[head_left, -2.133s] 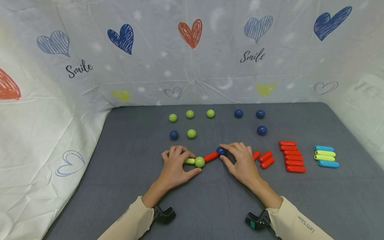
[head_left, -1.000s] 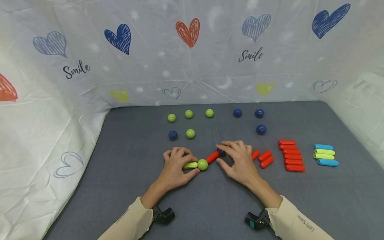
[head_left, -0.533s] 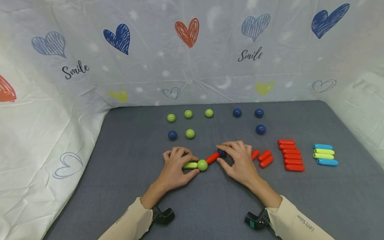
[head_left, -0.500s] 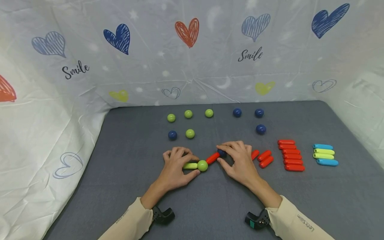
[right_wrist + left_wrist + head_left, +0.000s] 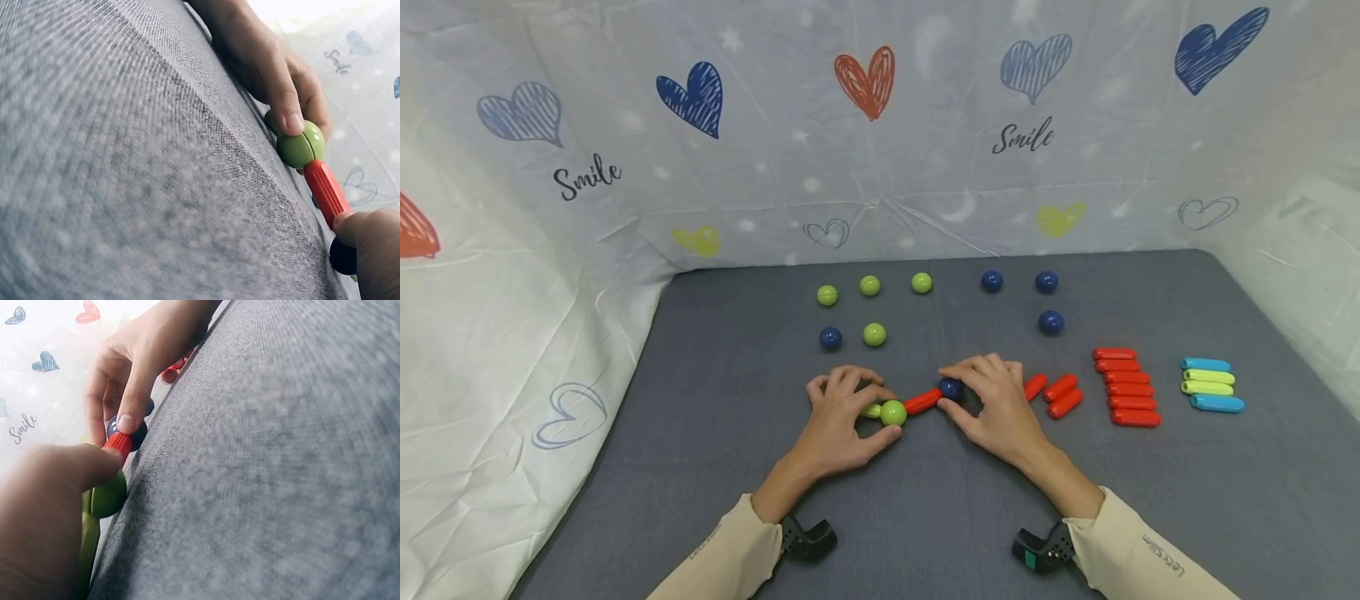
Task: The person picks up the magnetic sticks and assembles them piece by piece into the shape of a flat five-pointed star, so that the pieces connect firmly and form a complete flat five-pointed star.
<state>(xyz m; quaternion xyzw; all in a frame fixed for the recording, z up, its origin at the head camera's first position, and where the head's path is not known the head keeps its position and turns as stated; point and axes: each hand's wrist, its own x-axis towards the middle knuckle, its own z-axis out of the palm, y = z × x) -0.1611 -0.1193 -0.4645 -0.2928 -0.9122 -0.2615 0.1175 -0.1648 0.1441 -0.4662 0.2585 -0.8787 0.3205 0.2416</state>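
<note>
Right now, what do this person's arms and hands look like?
The bare left hand and bare right hand emerge from cream fabric sleeves with dark printed lettering. Black, curved, plastic-looking devices sit at both wrists; the right one shows a teal patch.

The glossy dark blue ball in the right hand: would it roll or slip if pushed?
The glossy dark blue ball is round, so alone it would likely roll; the ridged red rod touching it may hinder that. Its shine suggests a smooth surface, perhaps slippery for the right hand.
</note>
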